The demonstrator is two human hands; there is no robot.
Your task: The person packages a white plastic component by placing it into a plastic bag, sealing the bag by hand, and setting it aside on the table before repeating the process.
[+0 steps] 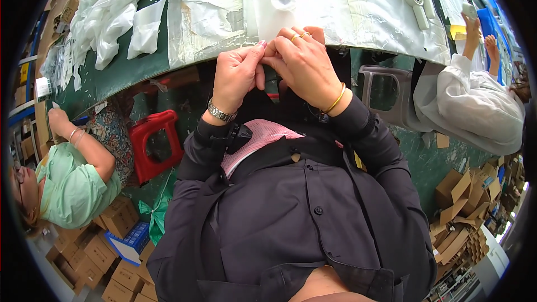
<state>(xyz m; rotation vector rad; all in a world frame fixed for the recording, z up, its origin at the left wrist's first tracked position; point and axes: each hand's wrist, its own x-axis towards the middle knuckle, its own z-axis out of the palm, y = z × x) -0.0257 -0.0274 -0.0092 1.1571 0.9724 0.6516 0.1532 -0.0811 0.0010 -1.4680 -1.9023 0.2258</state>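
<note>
1. White translucent bag [284, 21] flat on the tabletop [117, 84], directly beyond both hands; round white piece [283, 1] showing within its outline.
2. Long axis apparently pointing away from the body; edges too faint for certainty.
3. Right hand [305, 61] nearer, knuckles over the bag's near end.
4. Left hand [236, 75] just beside, toward the bag's near left.
5. Both hands: fingers curled, tips bunched together; full closure or anything gripped hidden, cannot tell.

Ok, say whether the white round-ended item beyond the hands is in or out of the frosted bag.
Apparently in: the white round-ended item shows hazily through the frosted bag; its mouth is unclear.
</note>
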